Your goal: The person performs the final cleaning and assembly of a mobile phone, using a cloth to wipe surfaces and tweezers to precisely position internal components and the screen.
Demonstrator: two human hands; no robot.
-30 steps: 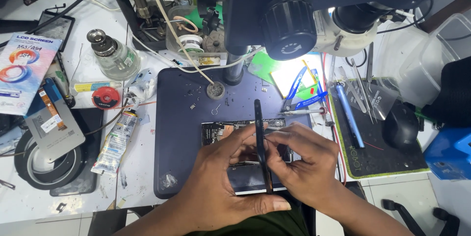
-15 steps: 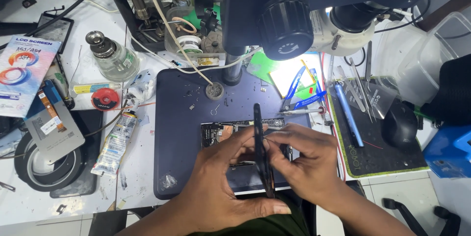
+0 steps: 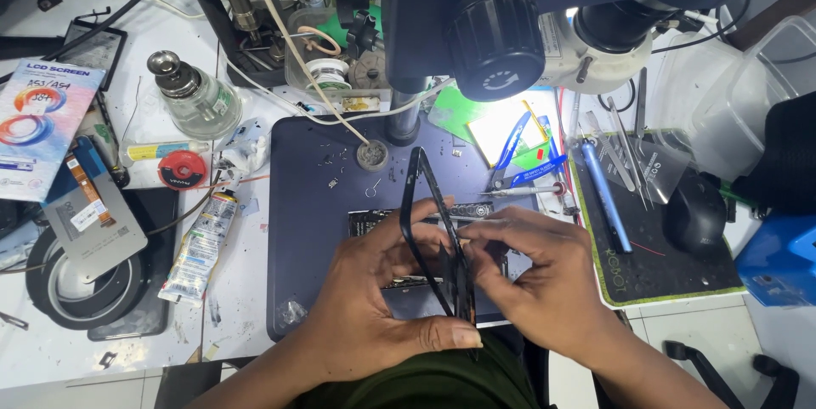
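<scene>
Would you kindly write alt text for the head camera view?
Two hands, left hand and right hand, hold a thin black phone frame on edge above a dark work mat, under a microscope; tools and a glue tube lie around.

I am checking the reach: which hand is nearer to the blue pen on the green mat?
Right. The right hand lies just left of the blue pen; the left hand is farther, beyond the phone frame.

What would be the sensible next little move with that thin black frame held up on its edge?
Probably lay the black frame back flat over the opened phone on the dark mat. Both the left hand and right hand pinch it on edge right above the phone, tilted, so lowering it looks the shortest step.
</scene>
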